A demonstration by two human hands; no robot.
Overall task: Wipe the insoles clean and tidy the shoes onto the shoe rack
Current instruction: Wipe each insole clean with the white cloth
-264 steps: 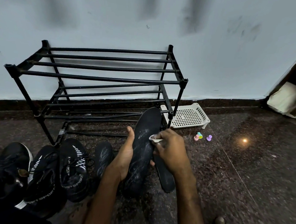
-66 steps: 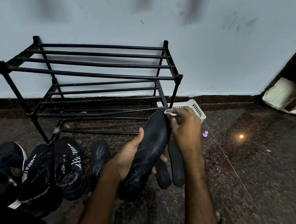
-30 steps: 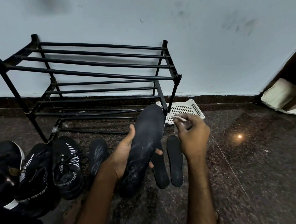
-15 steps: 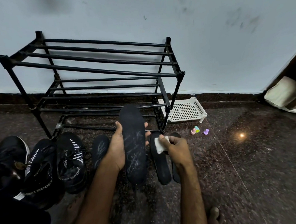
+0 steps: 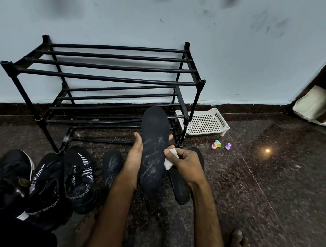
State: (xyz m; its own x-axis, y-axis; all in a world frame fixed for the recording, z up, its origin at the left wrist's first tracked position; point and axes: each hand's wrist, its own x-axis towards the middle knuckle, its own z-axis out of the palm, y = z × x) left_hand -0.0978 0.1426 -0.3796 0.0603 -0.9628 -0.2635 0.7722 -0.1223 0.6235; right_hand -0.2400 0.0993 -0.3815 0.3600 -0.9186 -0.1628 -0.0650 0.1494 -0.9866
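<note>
My left hand point(image 5: 134, 160) grips a black insole point(image 5: 153, 149) upright from behind; pale scuff streaks mark its face. My right hand point(image 5: 185, 163) pinches a small white wipe point(image 5: 169, 161) against the insole's right edge. Another black insole point(image 5: 178, 183) lies on the floor under my right hand, and a streaked one point(image 5: 111, 165) lies left of my left wrist. Several black shoes point(image 5: 78, 177) sit on the floor at the lower left. The black shoe rack point(image 5: 107, 78) stands against the wall with nothing on its bars.
A white perforated tray point(image 5: 204, 122) lies right of the rack by the skirting. Three small pastel pieces point(image 5: 221, 145) sit on the dark stone floor point(image 5: 269, 187) near it. A cream bag point(image 5: 316, 106) is at the far right. My bare foot point(image 5: 239, 246) shows at the bottom.
My right hand has brought the wipe from beside the insole onto its right edge. The insole stays upright in my left hand, now slightly more to the right.
</note>
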